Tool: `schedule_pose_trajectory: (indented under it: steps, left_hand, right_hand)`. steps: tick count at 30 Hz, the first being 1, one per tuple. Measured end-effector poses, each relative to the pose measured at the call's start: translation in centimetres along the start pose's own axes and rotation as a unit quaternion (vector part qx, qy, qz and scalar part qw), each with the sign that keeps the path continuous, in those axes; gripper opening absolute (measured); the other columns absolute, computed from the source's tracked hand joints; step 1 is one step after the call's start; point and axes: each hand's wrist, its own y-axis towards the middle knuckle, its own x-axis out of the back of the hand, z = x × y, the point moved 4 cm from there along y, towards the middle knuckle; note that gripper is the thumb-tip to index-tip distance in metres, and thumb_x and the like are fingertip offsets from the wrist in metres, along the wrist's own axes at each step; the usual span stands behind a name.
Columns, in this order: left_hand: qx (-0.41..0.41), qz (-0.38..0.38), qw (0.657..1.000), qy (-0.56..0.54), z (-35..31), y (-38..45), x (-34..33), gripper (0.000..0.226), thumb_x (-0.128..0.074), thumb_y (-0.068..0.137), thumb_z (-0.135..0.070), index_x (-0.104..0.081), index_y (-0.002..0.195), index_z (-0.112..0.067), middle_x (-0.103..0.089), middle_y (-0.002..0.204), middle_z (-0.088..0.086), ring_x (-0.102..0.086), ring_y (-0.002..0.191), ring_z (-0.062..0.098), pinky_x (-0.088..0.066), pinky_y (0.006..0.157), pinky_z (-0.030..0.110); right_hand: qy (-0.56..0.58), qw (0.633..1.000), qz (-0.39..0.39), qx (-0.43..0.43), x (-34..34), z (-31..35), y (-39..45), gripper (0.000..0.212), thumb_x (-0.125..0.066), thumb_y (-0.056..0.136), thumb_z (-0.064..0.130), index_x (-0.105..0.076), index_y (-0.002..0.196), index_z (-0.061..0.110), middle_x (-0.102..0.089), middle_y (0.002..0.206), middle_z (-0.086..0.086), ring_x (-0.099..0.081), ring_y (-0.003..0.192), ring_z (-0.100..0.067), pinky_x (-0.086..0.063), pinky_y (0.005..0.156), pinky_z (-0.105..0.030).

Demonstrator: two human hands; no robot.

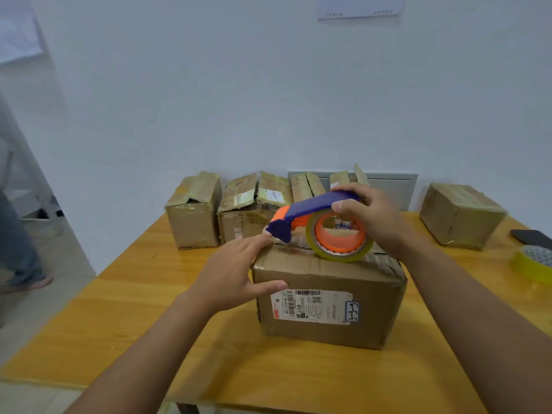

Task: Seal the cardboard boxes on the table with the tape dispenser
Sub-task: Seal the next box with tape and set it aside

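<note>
A cardboard box (328, 306) with a white shipping label stands in the middle of the wooden table (125, 318). My right hand (373, 216) grips the blue and orange tape dispenser (316, 222) by its handle, and its yellowish tape roll rests on the box's top. The dispenser's blue nose points left at the box's top left edge. My left hand (239, 270) lies against the box's left top corner, fingers straight toward the dispenser's nose, thumb pressed on the front face.
Several worn cardboard boxes (194, 210) line the table's back edge against the white wall, and one more box (461, 215) stands at the far right. A spare tape roll (534, 264) and a dark phone (531, 237) lie at the right edge. A person's legs (18, 249) are on the floor at left.
</note>
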Motion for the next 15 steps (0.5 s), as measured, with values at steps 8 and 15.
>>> schedule_pose_trajectory:
  steps: [8,15]
  left_hand:
    - [0.015,0.013,1.000,0.025,0.0,0.0,-0.3,0.101,-0.027,0.070,-0.095,-0.037,0.148,-0.032,-0.037,0.153,-0.015,-0.045,0.131,0.011,-0.039,0.105,0.032]
    - [-0.013,0.044,0.997,0.056,-1.3,0.6,0.5,0.099,-0.032,0.070,-0.094,-0.031,0.150,-0.035,-0.026,0.159,-0.014,-0.019,0.147,0.008,-0.021,0.120,0.038]
  right_hand:
    - [-0.049,0.998,0.044,-0.012,4.7,-0.2,-1.1,0.044,-0.061,0.072,0.043,-0.065,0.115,0.034,-0.066,0.102,0.006,-0.063,0.082,0.002,-0.044,0.068,-0.019]
    - [-0.061,0.998,0.022,0.001,4.7,-0.5,-1.8,0.050,-0.060,0.074,0.044,-0.062,0.121,0.030,-0.065,0.108,0.003,-0.061,0.096,-0.009,-0.045,0.073,-0.022]
